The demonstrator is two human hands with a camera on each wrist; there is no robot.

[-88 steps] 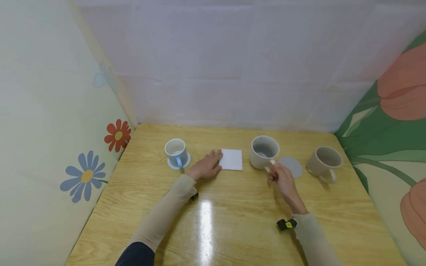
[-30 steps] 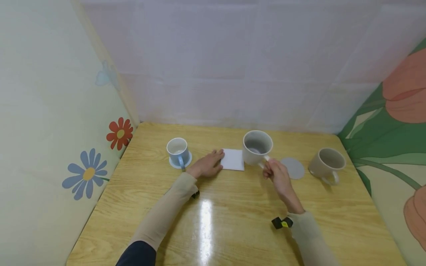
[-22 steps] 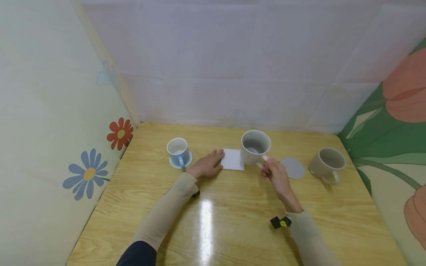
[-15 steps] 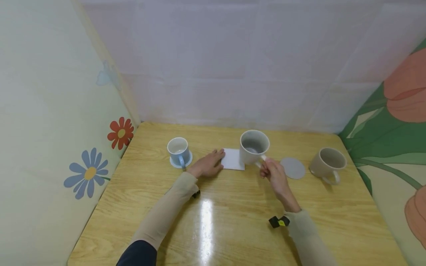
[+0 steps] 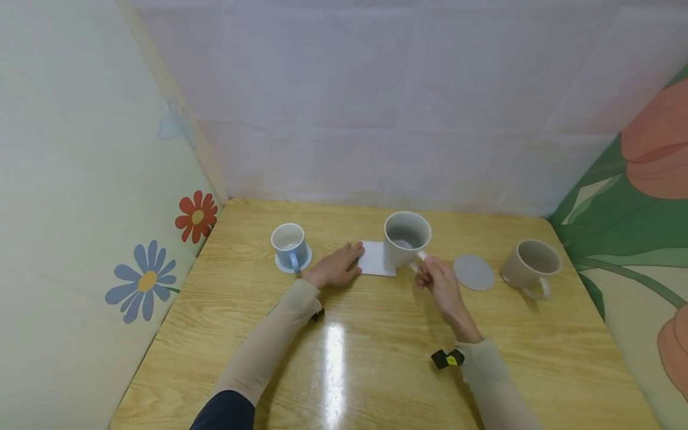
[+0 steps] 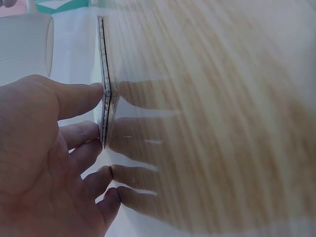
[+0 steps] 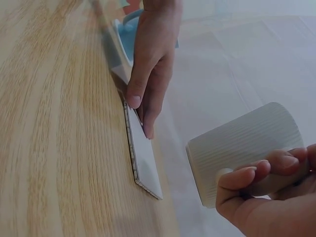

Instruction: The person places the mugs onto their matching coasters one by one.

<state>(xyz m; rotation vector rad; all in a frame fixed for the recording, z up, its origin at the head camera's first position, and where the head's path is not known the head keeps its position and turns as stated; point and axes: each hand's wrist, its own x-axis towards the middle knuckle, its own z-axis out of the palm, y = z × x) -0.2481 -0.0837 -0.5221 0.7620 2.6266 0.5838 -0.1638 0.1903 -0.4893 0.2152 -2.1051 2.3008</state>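
Observation:
My right hand [image 5: 443, 289] grips a ribbed white mug [image 5: 407, 242] by its handle, held in the air over the right part of a square white coaster [image 5: 371, 258]. In the right wrist view, a gap separates the mug's base [image 7: 195, 173] from the coaster. My left hand [image 5: 335, 267] rests at the coaster's left edge. Its thumb and fingertips touch the coaster, and the fingers are fairly straight in the left wrist view. The mug hides part of the coaster in the head view.
A blue mug [image 5: 289, 245] stands on a round light-blue coaster [image 5: 306, 260] at the left. To the right lie a round grey coaster [image 5: 474, 273] and a beige mug [image 5: 529, 263] on the wooden table [image 5: 387, 358]. A white sheet [image 5: 322, 119] hangs behind.
My right hand has moved the white mug leftward, from near the grey coaster to above the square coaster. My left hand has stayed at that coaster's edge.

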